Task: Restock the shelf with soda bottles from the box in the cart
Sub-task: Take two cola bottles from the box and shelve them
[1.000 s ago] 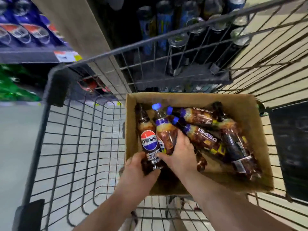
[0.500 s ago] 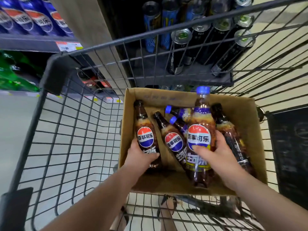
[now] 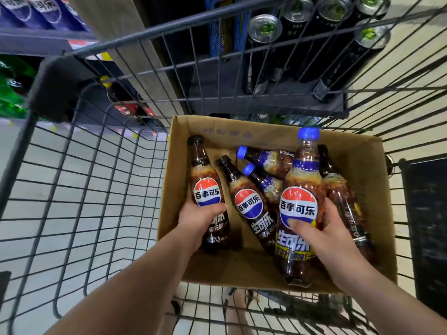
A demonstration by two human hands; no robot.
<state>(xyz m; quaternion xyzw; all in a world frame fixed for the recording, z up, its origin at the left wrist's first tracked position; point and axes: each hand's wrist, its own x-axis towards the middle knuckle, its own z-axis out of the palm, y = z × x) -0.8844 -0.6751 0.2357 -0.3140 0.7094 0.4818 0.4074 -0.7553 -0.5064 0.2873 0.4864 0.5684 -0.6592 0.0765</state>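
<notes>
An open cardboard box [image 3: 377, 180] sits in the wire cart [image 3: 79, 189] and holds several cola bottles. My left hand [image 3: 200, 218] grips a black-capped cola bottle [image 3: 205, 187] at the box's left side. My right hand [image 3: 321, 233] holds a blue-capped cola bottle [image 3: 302, 189] upright, raised above the others. Another black-capped bottle [image 3: 246, 201] lies slanted between my hands. Two blue-capped bottles [image 3: 266, 160] lie further back, and one more bottle [image 3: 338, 189] rests behind my right hand.
The shelf [image 3: 266, 97] beyond the cart's front carries tall dark cans [image 3: 261, 52]. Blue cola bottles [image 3: 43, 10] fill an upper shelf at far left, green bottles [image 3: 12, 93] sit below them. A dark panel [image 3: 428, 226] stands at the cart's right side.
My right hand has lifted the blue-capped bottle out of the pile and stood it upright. My left hand has shifted to the black-capped bottle at the left of the box.
</notes>
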